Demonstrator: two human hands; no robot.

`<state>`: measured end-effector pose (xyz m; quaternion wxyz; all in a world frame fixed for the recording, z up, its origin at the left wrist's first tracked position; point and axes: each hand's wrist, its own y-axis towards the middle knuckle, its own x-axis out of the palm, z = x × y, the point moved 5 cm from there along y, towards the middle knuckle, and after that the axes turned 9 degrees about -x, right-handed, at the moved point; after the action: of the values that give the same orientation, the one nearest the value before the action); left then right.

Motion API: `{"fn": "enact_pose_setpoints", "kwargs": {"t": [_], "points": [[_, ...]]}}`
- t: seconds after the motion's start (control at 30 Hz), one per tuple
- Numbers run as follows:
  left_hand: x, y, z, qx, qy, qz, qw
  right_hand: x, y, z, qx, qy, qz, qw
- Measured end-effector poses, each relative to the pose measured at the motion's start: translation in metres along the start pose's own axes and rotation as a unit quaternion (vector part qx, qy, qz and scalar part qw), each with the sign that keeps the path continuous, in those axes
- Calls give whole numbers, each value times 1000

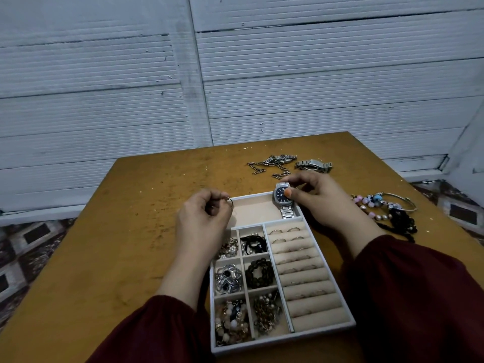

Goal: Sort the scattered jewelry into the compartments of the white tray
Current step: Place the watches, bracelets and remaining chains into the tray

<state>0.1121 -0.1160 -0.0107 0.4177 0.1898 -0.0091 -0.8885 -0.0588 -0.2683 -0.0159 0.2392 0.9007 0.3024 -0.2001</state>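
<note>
Holding a silver watch (pixel 281 196) over the far right corner of the white tray (pixel 282 343), our right hand (pixel 322 203) has its fingers (pixel 301 186) pinched on the case; the dark dial faces up and toward us; the watch's long axis runs from far to near, with the metal band trailing down into the wide far compartment. Our left hand (pixel 204 218) has its fingers (pixel 217 197) curled, pinching a thin ring (pixel 230 202) at the tray's far left corner; the ring stands on edge, its opening toward us. The small compartments hold beads and chains; several rings sit in the ring rolls (pixel 301 279). On the desk (pixel 131 231) beyond lie a chain (pixel 269 166) and another watch (pixel 313 165); beaded bracelets (pixel 379 205) lie to the right.
</note>
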Motion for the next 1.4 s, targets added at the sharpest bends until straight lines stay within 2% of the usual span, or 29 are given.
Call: {"fn": "enact_pose_setpoints", "kwargs": {"t": [0.27,0.43,0.57,0.8,1.07,1.4], "points": [[1,0,-1,-6,0,-3,1000,-2,3,1,7,27,-22,999],[0,0,-2,-7,1,-4,1000,2,8,3,34,54,-84,994],[1,1,-2,-3,0,-1,1000,2,8,2,47,59,-100,992],[0,0,0,-12,-7,-1,1000,4,5,4,61,88,-54,993],[-1,-2,2,-9,8,1,1000,-1,2,6,68,48,-10,996],[-1,-2,2,-12,5,-1,1000,-2,0,2,58,54,-4,997]]}}
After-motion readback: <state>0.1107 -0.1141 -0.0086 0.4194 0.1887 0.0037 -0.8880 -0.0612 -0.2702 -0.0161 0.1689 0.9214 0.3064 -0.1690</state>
